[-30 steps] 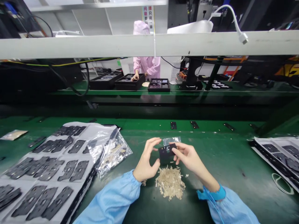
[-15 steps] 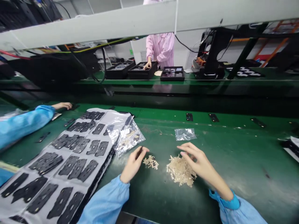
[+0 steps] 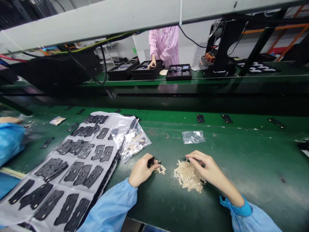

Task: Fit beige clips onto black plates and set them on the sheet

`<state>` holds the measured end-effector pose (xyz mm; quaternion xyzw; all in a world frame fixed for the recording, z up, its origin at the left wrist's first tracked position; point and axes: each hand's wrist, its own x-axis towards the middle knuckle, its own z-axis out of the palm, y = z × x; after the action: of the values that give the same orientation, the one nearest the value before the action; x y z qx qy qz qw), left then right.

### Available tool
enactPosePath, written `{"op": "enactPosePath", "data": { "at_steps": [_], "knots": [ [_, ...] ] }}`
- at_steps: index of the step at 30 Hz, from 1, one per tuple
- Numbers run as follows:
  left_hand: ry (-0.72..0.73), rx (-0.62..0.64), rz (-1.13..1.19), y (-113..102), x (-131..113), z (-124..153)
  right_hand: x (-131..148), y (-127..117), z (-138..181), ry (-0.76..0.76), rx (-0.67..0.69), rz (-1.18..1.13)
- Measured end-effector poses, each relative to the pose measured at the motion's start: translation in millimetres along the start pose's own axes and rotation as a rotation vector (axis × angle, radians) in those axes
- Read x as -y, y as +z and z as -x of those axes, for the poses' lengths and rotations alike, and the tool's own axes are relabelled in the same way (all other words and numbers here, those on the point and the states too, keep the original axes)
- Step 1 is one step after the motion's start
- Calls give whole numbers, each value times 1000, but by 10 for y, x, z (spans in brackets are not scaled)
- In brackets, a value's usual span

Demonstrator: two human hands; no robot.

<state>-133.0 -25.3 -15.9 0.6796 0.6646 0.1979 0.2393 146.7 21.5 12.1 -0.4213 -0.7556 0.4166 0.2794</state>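
Note:
My left hand (image 3: 142, 169) is curled, with a small black plate (image 3: 151, 162) between its fingers. Beside its fingertips lies a small heap of beige pieces (image 3: 161, 169), partly hidden by the hand. My right hand (image 3: 205, 164) pinches a tiny beige piece (image 3: 186, 159) between thumb and finger, at the upper edge of a larger pile of beige pieces (image 3: 189, 177). Left of my left hand, a clear plastic bag (image 3: 135, 145) holds more such bits. An open-looking small clear bag (image 3: 193, 137) lies beyond my right hand.
A grey sectioned tray (image 3: 79, 158) with many flat black plates covers the left side. Several black plates lie along the green belt (image 3: 169, 119). A co-worker's blue sleeve (image 3: 9, 141) is at far left. Across the line, a person in pink (image 3: 166, 45) reaches into a black box (image 3: 147, 72).
My left hand has moved right to the small heap, and a black plate now shows in it. My right thumb and finger have closed together. The left co-worker's arm has drawn back.

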Motion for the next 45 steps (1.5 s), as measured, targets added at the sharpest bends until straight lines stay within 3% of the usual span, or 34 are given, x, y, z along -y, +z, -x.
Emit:
{"op": "enactPosePath", "data": {
  "at_steps": [8,11,16,20,25,31,36,38,42,43,45],
  "knots": [
    [-31,0,283,-101,-19,21,-9,49,-10,-17,-59,-21],
    [-70,20,367,-148,-124,49,74,292,-58,58,-89,-198],
    [-30,37,431,-196,-311,99,265,850,-220,222,32,-532],
    [-15,60,444,-205,-349,120,300,1014,-315,226,30,-592],
    [-48,32,321,-106,-191,99,215,837,-346,163,-110,-519],
    [-83,-108,3,-39,-114,122,106,559,-305,197,-109,-581],
    [-33,-48,-24,-103,-145,138,178,392,-238,115,-100,-631],
    [-4,-55,-9,-128,-151,136,202,331,-204,73,-77,-621],
    [-30,-184,152,-157,-275,115,189,232,-135,-26,-36,-623],
    [-65,-179,246,-157,-342,105,183,211,-120,-54,-27,-616],
    [-145,-48,508,-144,-511,77,180,172,-93,-110,-16,-559]
  ]
}}
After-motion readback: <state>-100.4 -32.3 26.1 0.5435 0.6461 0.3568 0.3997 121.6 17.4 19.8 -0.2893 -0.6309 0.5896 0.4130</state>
